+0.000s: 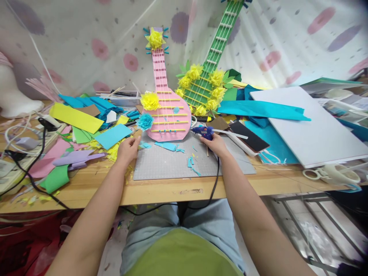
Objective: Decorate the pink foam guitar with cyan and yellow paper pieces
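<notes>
Blue glue gun (205, 132) in right hand (215, 145); mat's (163, 168) front edge roomy.

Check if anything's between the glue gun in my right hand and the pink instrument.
Nothing visible is in the way: the glue gun in your right hand has its nozzle close by the pink instrument's lower right edge. Blue paper scraps lie on the mat in front, off that line.

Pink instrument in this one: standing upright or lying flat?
The pink instrument is upright: its neck rises before the curtain, bottom edge down at the grey mat. What props it, I cannot tell.
</notes>
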`<state>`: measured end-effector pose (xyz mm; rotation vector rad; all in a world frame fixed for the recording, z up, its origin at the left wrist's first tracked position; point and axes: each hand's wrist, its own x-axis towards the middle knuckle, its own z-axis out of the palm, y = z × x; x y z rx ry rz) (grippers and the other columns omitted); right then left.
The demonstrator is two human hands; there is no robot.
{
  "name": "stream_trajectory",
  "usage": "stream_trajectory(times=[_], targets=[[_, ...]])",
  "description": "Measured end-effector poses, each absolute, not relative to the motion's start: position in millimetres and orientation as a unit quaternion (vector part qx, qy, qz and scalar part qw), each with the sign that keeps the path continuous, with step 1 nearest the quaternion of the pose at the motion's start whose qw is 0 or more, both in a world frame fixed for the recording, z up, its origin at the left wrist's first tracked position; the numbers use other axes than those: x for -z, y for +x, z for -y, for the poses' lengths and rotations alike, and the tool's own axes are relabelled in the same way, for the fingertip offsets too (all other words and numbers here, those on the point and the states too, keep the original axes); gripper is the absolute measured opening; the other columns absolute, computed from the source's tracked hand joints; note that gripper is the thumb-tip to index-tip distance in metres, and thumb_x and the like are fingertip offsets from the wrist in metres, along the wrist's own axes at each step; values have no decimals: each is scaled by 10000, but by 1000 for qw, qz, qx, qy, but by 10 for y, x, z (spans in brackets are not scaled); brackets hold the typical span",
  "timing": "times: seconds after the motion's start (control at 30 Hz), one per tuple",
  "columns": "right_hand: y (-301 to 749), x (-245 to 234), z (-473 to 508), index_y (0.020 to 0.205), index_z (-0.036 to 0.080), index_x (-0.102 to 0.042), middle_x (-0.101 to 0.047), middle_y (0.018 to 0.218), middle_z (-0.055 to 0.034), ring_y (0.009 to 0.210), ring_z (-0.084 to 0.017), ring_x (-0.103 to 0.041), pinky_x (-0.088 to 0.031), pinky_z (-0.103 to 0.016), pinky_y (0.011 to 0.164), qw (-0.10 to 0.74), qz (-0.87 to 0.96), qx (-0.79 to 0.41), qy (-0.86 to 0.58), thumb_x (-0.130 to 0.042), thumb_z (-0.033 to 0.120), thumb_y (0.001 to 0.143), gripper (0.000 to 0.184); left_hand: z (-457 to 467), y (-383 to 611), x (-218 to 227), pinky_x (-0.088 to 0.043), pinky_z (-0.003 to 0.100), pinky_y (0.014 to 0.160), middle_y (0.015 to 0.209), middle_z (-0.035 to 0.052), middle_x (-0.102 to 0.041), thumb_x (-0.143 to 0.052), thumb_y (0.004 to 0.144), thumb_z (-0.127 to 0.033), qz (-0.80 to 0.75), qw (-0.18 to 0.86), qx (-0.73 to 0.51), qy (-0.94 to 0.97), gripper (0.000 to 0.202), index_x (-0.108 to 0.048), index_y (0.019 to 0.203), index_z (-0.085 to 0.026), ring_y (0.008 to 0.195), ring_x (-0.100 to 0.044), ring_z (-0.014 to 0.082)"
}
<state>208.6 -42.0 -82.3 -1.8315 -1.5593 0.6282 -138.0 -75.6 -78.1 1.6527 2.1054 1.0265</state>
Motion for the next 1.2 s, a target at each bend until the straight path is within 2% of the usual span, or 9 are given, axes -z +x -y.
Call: stream_trajectory(times=[0.1,0.3,0.37,0.43,0.53,0.67,0.83,1.0,1.2], targets=[[2109,843,399,852,154,-655,-679,824,-120,792,-267,-619,-447,-369,703,343,590,-231,-693,-642,479,667,374,748,-1386,803,-385,256,617,740,27,-633,-585,663,-377,-707,152,-385,573,217,-645,708,-173,635,-524,144],[2044,790,400,822,170,-621,-648,736,-62,590,-146,-560,-446,-291,567,591,485,-275,-583,-602,547,672,406,785,-1202,805,-427,241,594,709,24,-666,-588,693,-425,-652,196,-487,547,292,-694,780,-167,590,-553,132],[1922,745,458,785,180,-614,-617,672,-25,509,-104,-501,-417,-261,511,621,487,-324,-522,-615,537,672,374,816,-1069,796,-430,234,586,688,15,-672,-588,705,-420,-639,231,-497,539,283,-695,779,-168,558,-555,121],[1767,723,533,721,182,-613,-534,545,16,446,-87,-439,-372,-246,462,585,523,-384,-487,-624,528,683,349,846,-942,793,-425,227,576,676,13,-674,-591,714,-418,-632,249,-495,542,272,-693,743,-168,540,-554,112],[1546,743,630,669,175,-624,-447,447,42,408,-84,-387,-337,-246,443,478,598,-436,-473,-634,534,688,360,871,-821,810,-400,221,535,586,6,-642,-594,716,-441,-639,268,-474,544,289,-689,699,-169,521,-551,116],[1392,794,690,745,161,-660,-551,540,8,535,-128,-508,-407,-258,540,399,667,-397,-489,-639,537,684,381,869,-786,847,-395,218,517,626,9,-667,-595,714,-430,-644,291,-465,533,278,-692,712,-170,516,-560,115],[1355,799,705,920,162,-684,-679,793,-26,761,-198,-613,-464,-295,703,358,715,-354,-485,-617,497,721,395,857,-797,882,-408,212,529,684,19,-693,-587,719,-429,-637,296,-470,534,285,-701,730,-168,542,-573,112],[1340,797,704,958,174,-691,-702,862,-36,834,-233,-635,-472,-318,760,342,729,-339,-486,-613,481,743,382,845,-809,902,-372,201,459,666,23,-686,-594,708,-466,-639,308,-476,519,323,-709,742,-166,534,-561,114],[1343,797,701,1025,194,-676,-706,920,-28,859,-227,-637,-470,-308,780,343,734,-341,-477,-615,472,747,398,839,-808,897,-361,202,442,657,26,-683,-615,691,-473,-639,322,-478,509,329,-714,746,-164,528,-556,114]])
